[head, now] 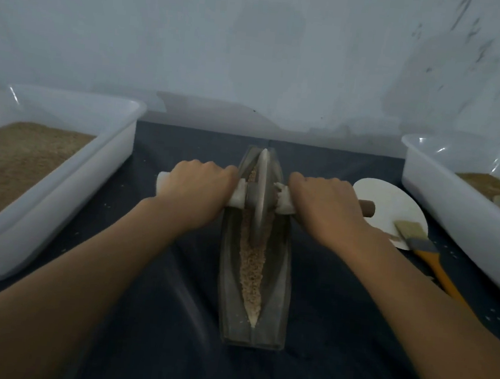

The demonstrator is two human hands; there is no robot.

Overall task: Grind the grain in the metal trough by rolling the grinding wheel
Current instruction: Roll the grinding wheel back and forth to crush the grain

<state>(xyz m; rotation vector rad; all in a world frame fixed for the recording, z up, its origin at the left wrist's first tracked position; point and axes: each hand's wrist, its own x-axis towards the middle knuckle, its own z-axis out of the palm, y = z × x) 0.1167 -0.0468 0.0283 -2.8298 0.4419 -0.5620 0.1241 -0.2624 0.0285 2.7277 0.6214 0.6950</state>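
Observation:
A long boat-shaped metal trough (282, 287) lies lengthwise on the dark cloth in the middle of the view. Tan crushed grain (254, 269) fills its central groove. The grinding wheel (261, 196), a thin grey disc, stands upright in the far half of the groove. A handle runs through the wheel to both sides. My left hand (195, 185) grips the left part of the handle, whose pale end (161, 181) sticks out. My right hand (325, 201) grips the right part, with the brown handle tip (366, 207) showing past it.
A white tub (59, 189) holding tan grain sits at the left. Another white tub (454, 206) with grain stands at the right. Between the trough and the right tub lie a pale round disc (390, 206) and a brush with an orange handle (436, 268). A wall rises behind.

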